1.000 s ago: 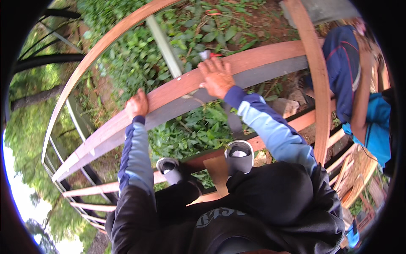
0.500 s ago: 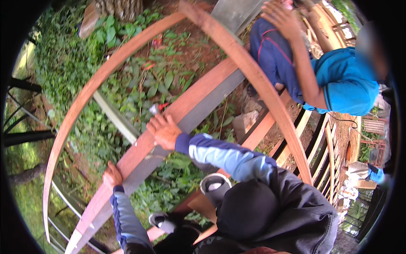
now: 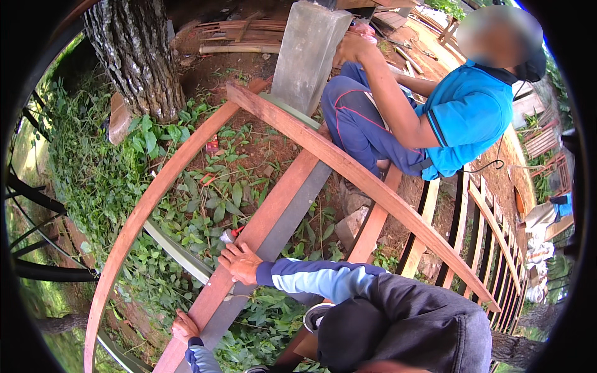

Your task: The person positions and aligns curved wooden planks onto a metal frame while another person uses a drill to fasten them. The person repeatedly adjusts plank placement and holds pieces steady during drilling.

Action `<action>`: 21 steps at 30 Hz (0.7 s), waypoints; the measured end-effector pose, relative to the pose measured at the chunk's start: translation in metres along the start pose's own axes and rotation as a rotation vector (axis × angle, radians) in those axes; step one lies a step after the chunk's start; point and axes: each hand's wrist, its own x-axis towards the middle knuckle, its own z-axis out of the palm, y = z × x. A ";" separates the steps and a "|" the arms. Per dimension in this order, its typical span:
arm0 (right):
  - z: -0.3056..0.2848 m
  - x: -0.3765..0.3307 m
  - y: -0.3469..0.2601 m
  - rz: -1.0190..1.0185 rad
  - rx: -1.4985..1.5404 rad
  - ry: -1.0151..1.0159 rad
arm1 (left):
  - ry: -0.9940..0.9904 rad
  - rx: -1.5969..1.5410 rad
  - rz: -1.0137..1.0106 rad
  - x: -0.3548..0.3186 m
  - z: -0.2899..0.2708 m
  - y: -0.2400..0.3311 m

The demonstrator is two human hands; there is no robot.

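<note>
A long reddish wooden beam (image 3: 283, 199) with a dark side face runs diagonally through the view. My right hand (image 3: 241, 263) lies on its upper face, fingers apart and pointing to its far-left edge. Just beyond those fingers is a small grey and red object (image 3: 231, 235), too small to name. Lower down, my left hand (image 3: 185, 327) curls its fingers over the same beam's edge; the thumb side is hard to make out. Curved wooden pieces, one on the left (image 3: 140, 224) and one on the right (image 3: 360, 177), meet in a point at the top.
A person in a blue shirt (image 3: 466, 127) crouches at the upper right, beside a concrete post (image 3: 309, 59). Back left stands a tree trunk (image 3: 134, 59). Slatted timbers (image 3: 463, 230) spread to the right. Green plants (image 3: 106, 205) cover ground around the beam.
The view has tilted up, so beam and hands appear lower and more of the post, trunk and crouching person shows. Both hands keep their places on the beam.
</note>
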 end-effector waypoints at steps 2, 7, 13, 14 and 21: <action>-0.001 0.000 0.000 0.001 0.004 -0.007 | -0.020 0.000 0.006 0.000 -0.002 0.001; 0.003 0.000 0.001 0.002 -0.003 0.009 | 0.024 0.035 0.009 -0.002 -0.005 0.005; 0.006 -0.001 0.001 -0.020 -0.036 0.033 | -0.030 0.006 0.018 -0.004 -0.013 0.010; 0.006 -0.001 0.001 -0.022 -0.037 0.037 | -0.028 0.008 0.026 -0.004 -0.013 0.010; 0.007 0.000 0.001 -0.009 -0.027 0.007 | 0.005 -0.001 0.021 -0.002 -0.003 0.003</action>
